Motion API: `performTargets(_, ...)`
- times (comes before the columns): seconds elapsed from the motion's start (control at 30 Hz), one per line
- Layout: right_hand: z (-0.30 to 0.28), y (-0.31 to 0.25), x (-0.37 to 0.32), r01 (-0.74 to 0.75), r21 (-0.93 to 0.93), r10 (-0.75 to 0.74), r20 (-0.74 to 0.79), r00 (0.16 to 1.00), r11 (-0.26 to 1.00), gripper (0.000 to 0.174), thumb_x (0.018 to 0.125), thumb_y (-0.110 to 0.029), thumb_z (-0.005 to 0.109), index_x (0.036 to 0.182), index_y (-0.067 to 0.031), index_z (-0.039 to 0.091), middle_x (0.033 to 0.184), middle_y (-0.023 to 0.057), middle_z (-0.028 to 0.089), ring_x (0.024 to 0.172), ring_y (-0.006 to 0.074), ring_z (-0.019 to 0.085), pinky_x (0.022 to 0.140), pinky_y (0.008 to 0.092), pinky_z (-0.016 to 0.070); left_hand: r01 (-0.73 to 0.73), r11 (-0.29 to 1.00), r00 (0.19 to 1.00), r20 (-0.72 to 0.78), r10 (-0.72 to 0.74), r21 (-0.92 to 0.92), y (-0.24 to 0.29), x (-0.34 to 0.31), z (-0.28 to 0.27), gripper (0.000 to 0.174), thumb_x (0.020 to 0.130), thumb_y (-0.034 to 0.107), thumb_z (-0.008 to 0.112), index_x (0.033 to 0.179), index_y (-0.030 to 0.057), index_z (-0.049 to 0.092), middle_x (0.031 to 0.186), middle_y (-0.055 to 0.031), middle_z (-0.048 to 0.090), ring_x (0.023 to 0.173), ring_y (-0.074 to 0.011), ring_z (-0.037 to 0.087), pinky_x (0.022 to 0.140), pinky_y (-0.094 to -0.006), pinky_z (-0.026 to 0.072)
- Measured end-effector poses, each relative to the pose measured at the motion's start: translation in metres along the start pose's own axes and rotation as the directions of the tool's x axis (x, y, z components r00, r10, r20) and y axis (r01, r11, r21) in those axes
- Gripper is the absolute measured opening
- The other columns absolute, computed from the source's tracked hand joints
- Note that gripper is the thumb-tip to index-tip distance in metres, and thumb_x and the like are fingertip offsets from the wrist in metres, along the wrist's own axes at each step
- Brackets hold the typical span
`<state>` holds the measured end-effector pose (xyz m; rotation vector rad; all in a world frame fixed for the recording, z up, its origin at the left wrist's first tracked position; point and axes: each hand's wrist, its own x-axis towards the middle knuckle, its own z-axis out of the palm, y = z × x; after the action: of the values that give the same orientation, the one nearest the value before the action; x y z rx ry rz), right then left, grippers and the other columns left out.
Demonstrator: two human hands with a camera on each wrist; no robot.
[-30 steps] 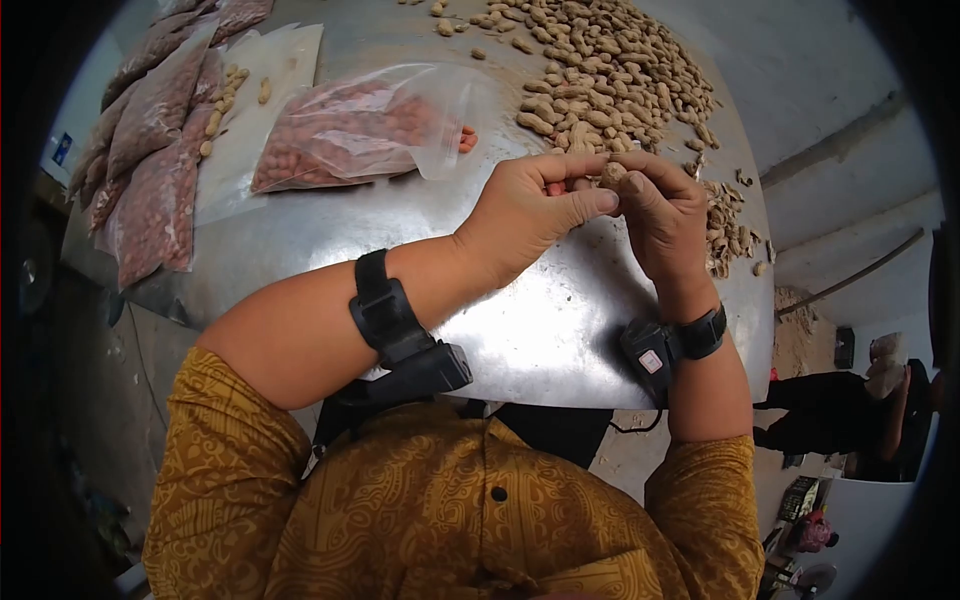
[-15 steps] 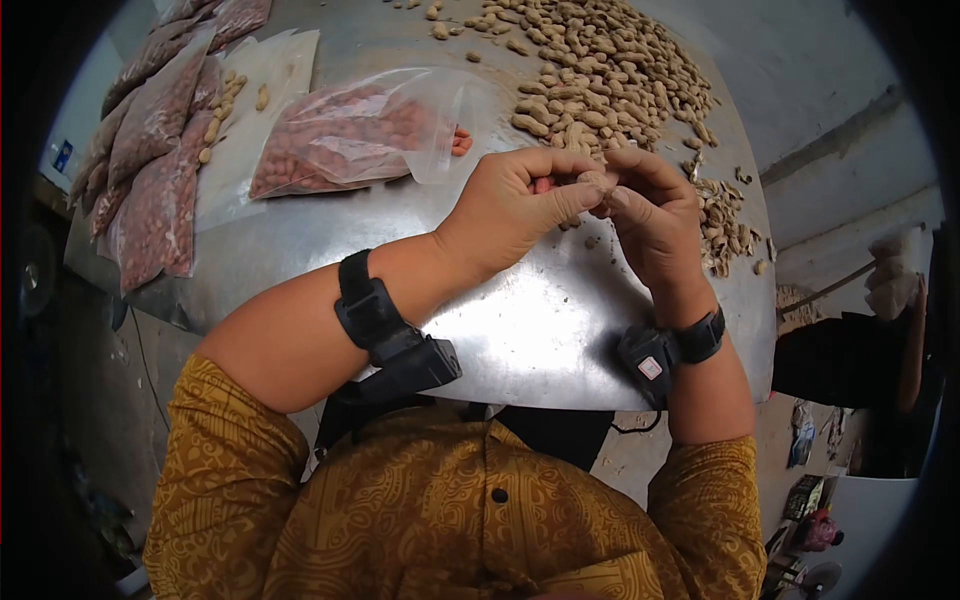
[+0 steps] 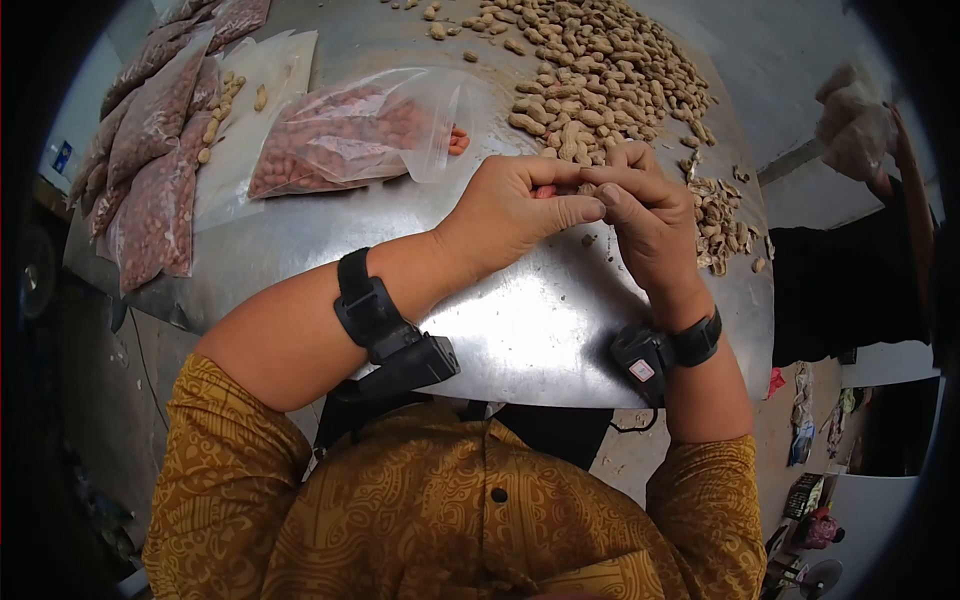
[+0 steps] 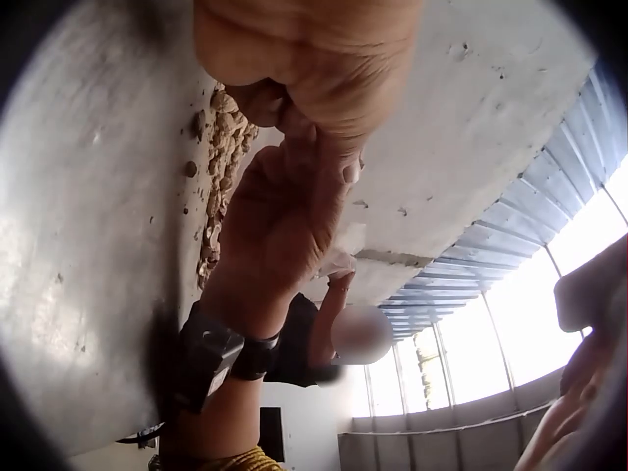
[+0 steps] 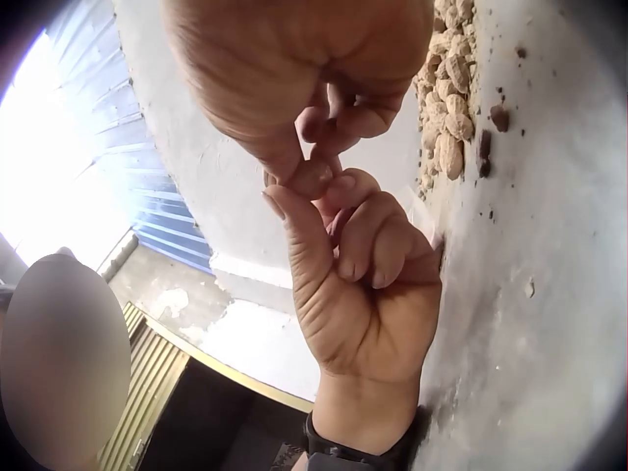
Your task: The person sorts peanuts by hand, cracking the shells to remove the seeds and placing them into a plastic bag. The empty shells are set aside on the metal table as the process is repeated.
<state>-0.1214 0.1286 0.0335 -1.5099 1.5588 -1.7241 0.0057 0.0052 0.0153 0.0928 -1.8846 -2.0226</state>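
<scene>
Both hands meet over the metal table, at the near side of the peanut pile. My left hand [image 3: 515, 205] pinches a peanut [image 5: 312, 180] between thumb and forefinger. Red shelled kernels [image 3: 545, 191] show inside its curled fingers. My right hand [image 3: 655, 215] grips the same peanut from the other side, its thumb tip close to the left thumb. In the head view the fingers cover most of the peanut. Left of the hands lies a clear bag of red kernels [image 3: 345, 140], its mouth toward them, with a few kernels at the opening.
A heap of unshelled peanuts [image 3: 600, 70] spreads over the far table, with broken shells [image 3: 722, 225] beside the right hand. Filled kernel bags [image 3: 155, 150] are stacked at the left, near several loose peanuts [image 3: 215, 118]. Another person [image 3: 850, 270] stands at the right holding up a pale bundle.
The peanut, plain between the fingertips earlier, is now mostly covered as the right fingers have shifted over it. At the right, the other person has come closer and raised the pale bundle.
</scene>
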Motion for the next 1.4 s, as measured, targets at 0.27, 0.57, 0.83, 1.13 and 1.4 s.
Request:
performTargets(0.27,0.007,-0.013,0.000,-0.206,0.151,0.197,0.075,0.978,0.967,0.031,0.075,-0.007,0.068,0.105,0.0016,0.062,0.096,0.0040,0.056,0.085,0.0122,0.053,0.076,0.0234,0.0439,-0.098,0.976,0.993,-0.043,0.109,0.195,-0.003,0.000,0.002,0.019,0.087,0.014,0.058,0.092,-0.0036,0.062,0.082,-0.0028,0.062,0.074,-0.0074,0.054,0.067,-0.0215,0.0449)
performTargets(0.57,0.006,-0.007,-0.002,-0.271,0.063,0.268,0.049,0.962,0.961,0.036,0.071,-0.006,0.072,0.105,0.0009,0.062,0.090,0.0027,0.059,0.084,0.0110,0.054,0.077,0.0236,0.0436,-0.059,0.981,0.996,-0.058,0.071,0.186,-0.004,0.002,0.004,0.017,0.087,0.013,0.055,0.085,-0.0033,0.062,0.080,-0.0029,0.061,0.073,-0.0069,0.053,0.065,-0.0221,0.0448)
performTargets(0.83,0.005,-0.003,0.000,-0.199,0.219,0.201,0.011,0.979,0.955,0.026,0.073,-0.001,0.070,0.097,0.0002,0.062,0.093,0.0049,0.058,0.076,0.0109,0.058,0.069,0.0229,0.0500,0.120,0.910,0.991,-0.014,-0.137,-0.396,0.003,0.002,0.006,0.021,0.089,0.021,0.056,0.087,0.0004,0.057,0.072,-0.0002,0.053,0.057,-0.0032,0.040,0.049,-0.0170,0.0320)
performTargets(1.13,0.008,0.008,0.001,-0.026,0.069,0.035,-0.130,0.991,0.997,0.022,0.074,0.002,0.067,0.095,-0.0015,0.065,0.100,0.0032,0.053,0.092,0.0116,0.054,0.076,0.0235,0.0486,0.203,0.736,0.978,0.091,-0.190,-0.646,-0.010,0.007,0.002,0.019,0.093,0.020,0.047,0.097,0.0024,0.052,0.080,0.0001,0.048,0.057,-0.0040,0.037,0.049,-0.0168,0.0313)
performTargets(1.4,0.006,0.002,0.001,0.108,-0.330,-0.116,-0.005,0.993,0.938,0.023,0.073,0.001,0.066,0.095,-0.0026,0.065,0.102,0.0079,0.060,0.086,0.0164,0.060,0.076,0.0246,0.0488,0.330,0.535,0.936,0.199,-0.290,-0.778,-0.007,0.009,-0.001,0.017,0.093,0.017,0.042,0.082,0.0054,0.047,0.070,0.0001,0.041,0.054,-0.0061,0.033,0.048,-0.0186,0.0290)
